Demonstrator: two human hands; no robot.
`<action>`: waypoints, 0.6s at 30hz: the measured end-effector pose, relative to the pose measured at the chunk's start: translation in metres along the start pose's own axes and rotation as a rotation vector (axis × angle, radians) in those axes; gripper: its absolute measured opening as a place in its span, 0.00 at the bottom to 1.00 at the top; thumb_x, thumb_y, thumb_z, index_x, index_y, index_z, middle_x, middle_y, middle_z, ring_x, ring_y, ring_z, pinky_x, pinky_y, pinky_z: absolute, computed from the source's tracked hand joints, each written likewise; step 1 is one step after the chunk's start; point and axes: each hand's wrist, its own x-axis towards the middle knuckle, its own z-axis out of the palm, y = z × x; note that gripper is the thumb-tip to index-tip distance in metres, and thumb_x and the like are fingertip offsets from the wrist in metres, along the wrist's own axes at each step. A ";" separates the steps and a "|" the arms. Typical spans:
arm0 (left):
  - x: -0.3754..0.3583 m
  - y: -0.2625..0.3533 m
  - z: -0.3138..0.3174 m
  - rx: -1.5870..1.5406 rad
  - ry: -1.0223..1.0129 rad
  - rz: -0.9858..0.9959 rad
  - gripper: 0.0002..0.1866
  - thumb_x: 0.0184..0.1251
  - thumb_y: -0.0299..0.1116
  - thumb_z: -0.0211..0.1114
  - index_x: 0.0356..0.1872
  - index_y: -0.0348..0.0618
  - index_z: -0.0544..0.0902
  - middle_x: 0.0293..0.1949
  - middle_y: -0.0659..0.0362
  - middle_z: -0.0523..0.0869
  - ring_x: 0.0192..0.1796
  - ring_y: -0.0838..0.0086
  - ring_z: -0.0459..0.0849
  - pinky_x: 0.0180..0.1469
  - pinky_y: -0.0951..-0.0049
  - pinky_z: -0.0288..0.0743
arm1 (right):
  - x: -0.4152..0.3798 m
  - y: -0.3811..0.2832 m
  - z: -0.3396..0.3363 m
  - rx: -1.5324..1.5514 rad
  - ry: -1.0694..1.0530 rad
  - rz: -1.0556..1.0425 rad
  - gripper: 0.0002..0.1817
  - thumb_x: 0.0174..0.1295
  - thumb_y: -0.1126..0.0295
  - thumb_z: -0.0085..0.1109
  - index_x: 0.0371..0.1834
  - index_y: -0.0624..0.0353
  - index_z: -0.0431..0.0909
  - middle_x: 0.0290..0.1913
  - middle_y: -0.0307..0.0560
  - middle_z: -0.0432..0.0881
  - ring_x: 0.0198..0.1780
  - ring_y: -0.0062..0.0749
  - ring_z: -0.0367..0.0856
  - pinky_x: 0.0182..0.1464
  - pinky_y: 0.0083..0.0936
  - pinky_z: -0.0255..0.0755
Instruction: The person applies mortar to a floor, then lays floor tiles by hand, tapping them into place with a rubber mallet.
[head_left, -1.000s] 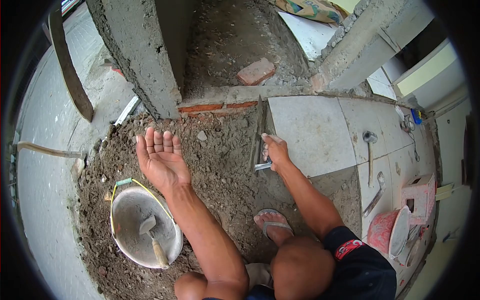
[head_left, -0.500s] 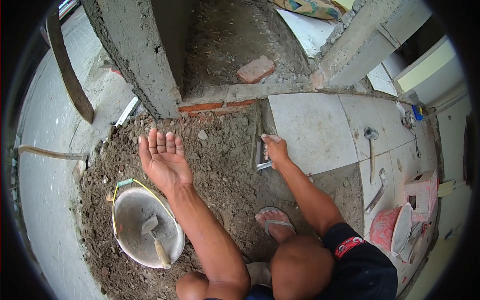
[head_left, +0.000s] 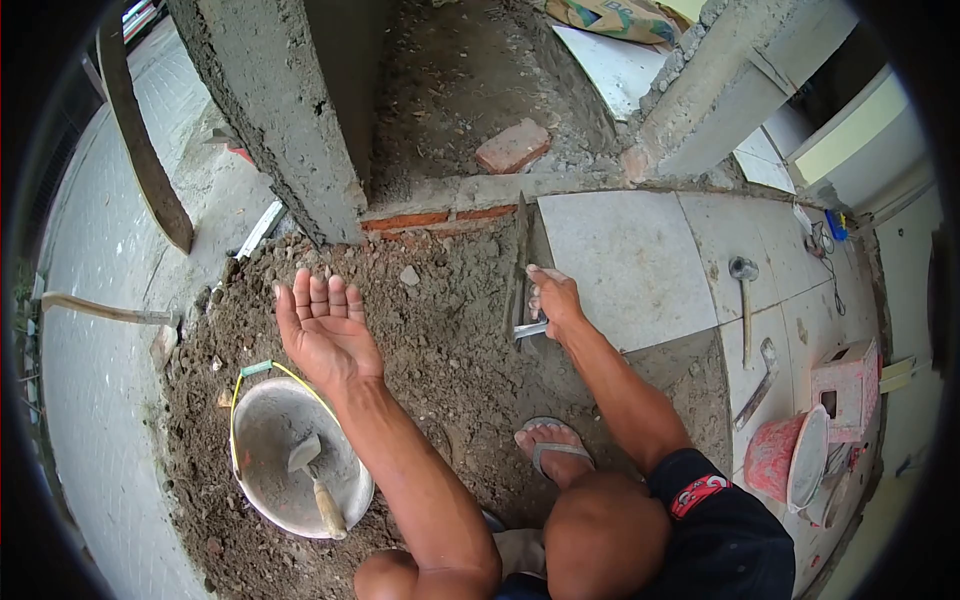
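My left hand is raised palm up over the rough soil, its fingers spread a little and nothing in it. Closed fingers of my right hand grip a metal straightedge, which stands along the left edge of a large white tile. How far the tool runs under the fingers is hidden. Below my left hand sits a bucket with a yellow handle, and a trowel with a wooden grip rests in it.
A brick lies beyond the low ledge. Concrete pillars rise at left and right. On the right tiles are a mallet, a metal bar and a red bucket. A hoe lies at left.
Both hands hold nearly the same pose. The view has shifted slightly, and my left hand sits a little lower and further left.
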 end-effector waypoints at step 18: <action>0.006 -0.003 -0.006 -0.009 -0.029 0.000 0.23 0.75 0.51 0.66 0.55 0.40 0.81 0.40 0.63 0.85 0.45 0.72 0.84 0.54 0.67 0.80 | 0.010 0.016 -0.012 -0.076 0.086 -0.056 0.15 0.72 0.61 0.67 0.50 0.64 0.84 0.23 0.35 0.72 0.19 0.20 0.68 0.18 0.25 0.63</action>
